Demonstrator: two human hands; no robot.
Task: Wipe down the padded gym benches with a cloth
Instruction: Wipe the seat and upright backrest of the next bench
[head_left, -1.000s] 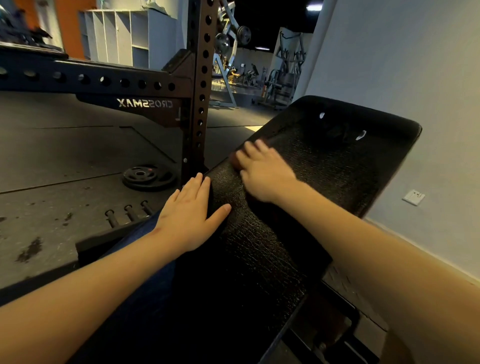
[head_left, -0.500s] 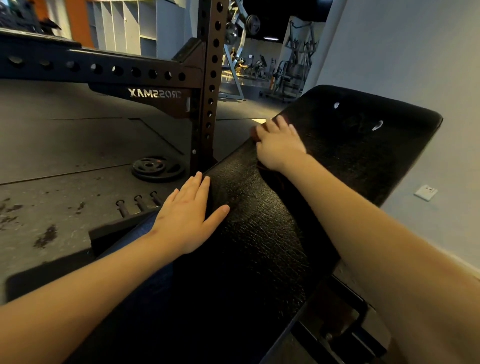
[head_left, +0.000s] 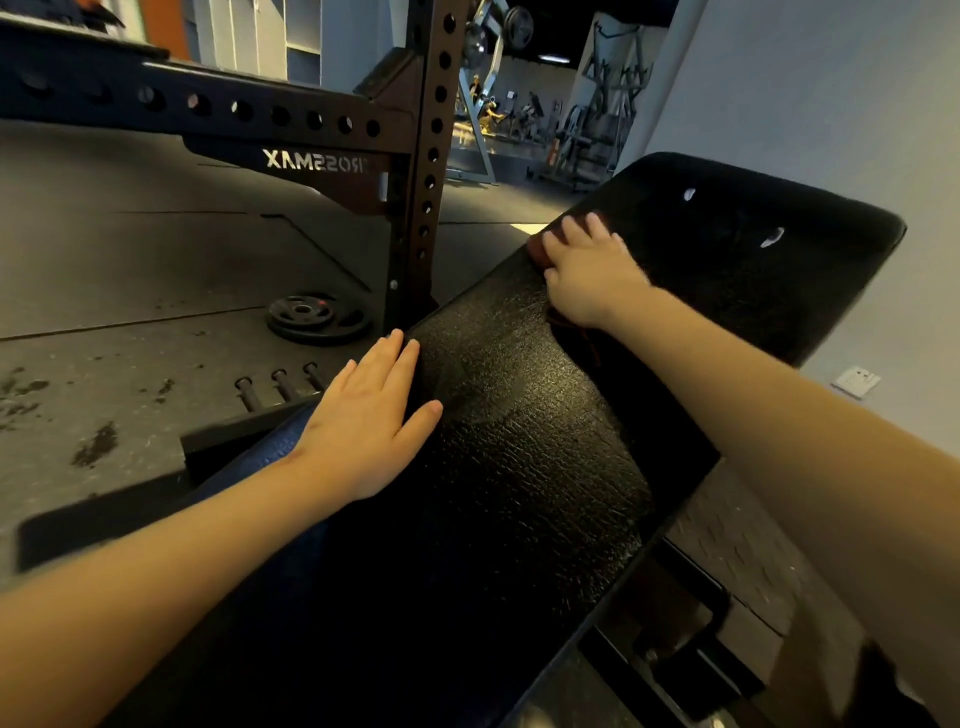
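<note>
A black padded bench (head_left: 519, 447) with cracked, textured vinyl slopes away from me toward the wall. My right hand (head_left: 592, 273) lies flat on a dark reddish cloth (head_left: 540, 249), pressing it against the pad near the bench's left edge, high up. Only a small part of the cloth shows past the fingers. My left hand (head_left: 371, 421) rests flat with straight fingers on the lower left edge of the pad, thumb spread onto the surface.
A dark rack upright (head_left: 423, 156) with holes stands just left of the bench, its crossbar running left. A weight plate (head_left: 317, 317) and three pegs (head_left: 280, 387) lie on the rubber floor. The grey wall (head_left: 831, 104) with a socket (head_left: 856, 381) is at right.
My right hand has slid the cloth up along the pad's left edge, away from me. My left hand has stayed in place on the lower edge.
</note>
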